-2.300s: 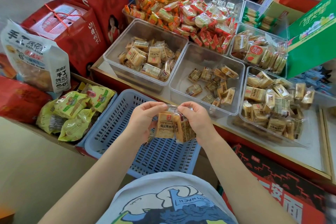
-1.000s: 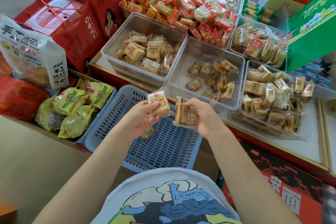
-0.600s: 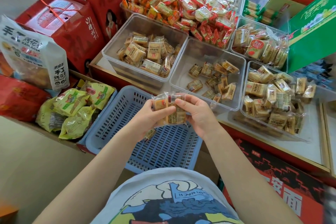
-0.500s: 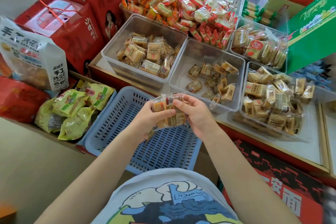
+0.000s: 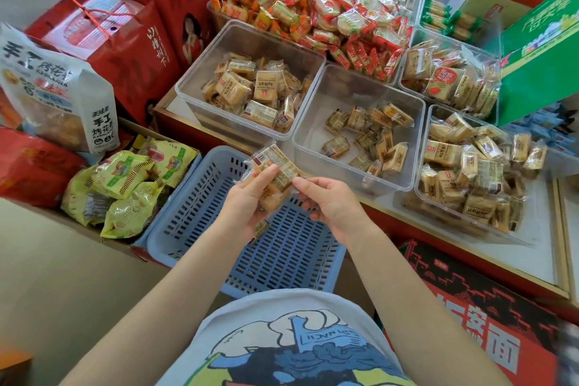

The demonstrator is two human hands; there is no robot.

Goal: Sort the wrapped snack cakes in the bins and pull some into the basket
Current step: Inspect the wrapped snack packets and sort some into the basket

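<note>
- The left hand (image 5: 247, 207) holds a small stack of wrapped snack cakes (image 5: 273, 170) above the blue slotted basket (image 5: 282, 260), its thumb pressed across the top wrapper and its fingers (image 5: 250, 230) curled underneath.
- The right hand (image 5: 332, 200) sits just beside the stack; its thumb and forefinger are drawn together at the wrapper's right edge. Whether they pinch the film or only touch it cannot be told.
- One more wrapped cake (image 5: 260, 229) shows below the left hand, though I cannot tell if it lies in the basket or is held.
- The step looks like squaring up the handful before it goes into the basket. Judged from here, the basket is close to bare, so the pulling has hardly begun.
- To do it well, keep the stack over the basket's floor, not its rim, so a slipped cake lands inside.
- The film wrappers probably slide on each other. Hold them by the cake bodies instead of the crimped ends, and lower the stack rather than drop it.
- Check that the labels match before letting go. The left clear bin (image 5: 250, 88), the middle clear bin (image 5: 360, 135) and the right clear bin (image 5: 470, 172) on the counter (image 5: 532, 247) hold similar tan cakes that are easily mixed.
- Squeeze lightly, as soft cakes will likely crush.
</note>
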